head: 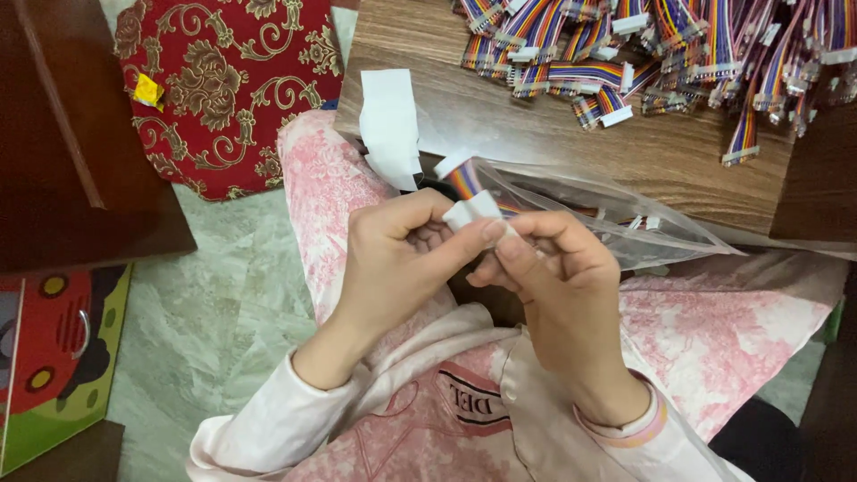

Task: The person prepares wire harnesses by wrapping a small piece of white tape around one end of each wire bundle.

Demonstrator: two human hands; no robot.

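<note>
the left hand [397, 259] and the right hand [558, 272] meet over the lap of a person in pink patterned clothing [714, 321], fingertips almost touching. the left grip is closed, thumb and forefinger pinching a small white plastic connector [471, 211] on the end of a short rainbow-striped flat ribbon cable [463, 178], which rises just above that grip to a second white connector at its top. the right grip is also curled shut, its thumb and forefinger pressed against the same white connector from the other side. directly beyond both grips lies a clear plastic bag [616, 223], its mouth toward the hands, with more striped cables dimly visible inside; it rests partly on the edge of the brown wood-grain counter [536, 125]. farther beyond the right grip a loose heap of rainbow ribbon cables with white ends [661, 54] covers the counter. beyond the left grip a white paper strip [390, 125] hangs over the counter edge, and well out to that side a red cushion with gold scrollwork [228, 89] sits on the floor.
</note>
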